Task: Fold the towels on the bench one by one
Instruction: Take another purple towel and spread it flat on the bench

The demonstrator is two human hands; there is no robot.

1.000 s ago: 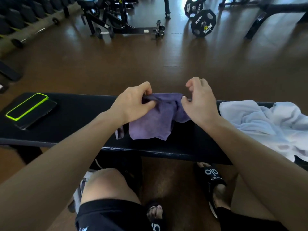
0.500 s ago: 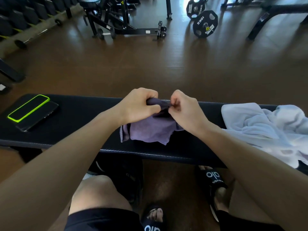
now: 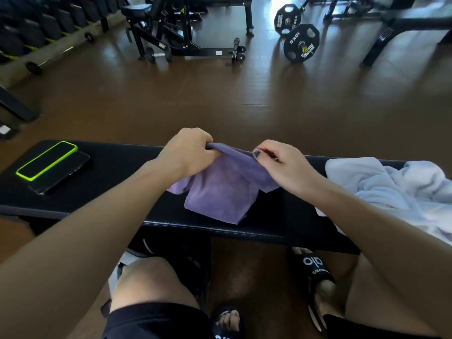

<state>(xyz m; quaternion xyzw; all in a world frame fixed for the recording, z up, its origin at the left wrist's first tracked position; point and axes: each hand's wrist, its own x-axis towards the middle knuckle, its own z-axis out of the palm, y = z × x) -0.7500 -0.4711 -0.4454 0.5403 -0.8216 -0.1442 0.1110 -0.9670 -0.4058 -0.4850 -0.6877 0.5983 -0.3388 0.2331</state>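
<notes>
A small purple towel [image 3: 220,192] hangs over the middle of the black bench [image 3: 117,172], its lower end resting on the pad. My left hand [image 3: 188,152] grips the towel's top edge at the left. My right hand [image 3: 278,162] pinches the same edge at the right, so the edge is stretched between them. A crumpled white towel [image 3: 391,189] lies on the bench's right end, spilling over the near edge.
Two phones lie on the bench's left end, one in a green case [image 3: 46,160], a dark one [image 3: 61,174] beside it. My knees and sandalled feet are under the bench. Across the brown floor stand weight plates [image 3: 300,42], a machine frame [image 3: 176,33] and a dumbbell rack.
My hands have drawn apart along the purple towel's top edge and raised it, so more cloth now hangs spread open between them.
</notes>
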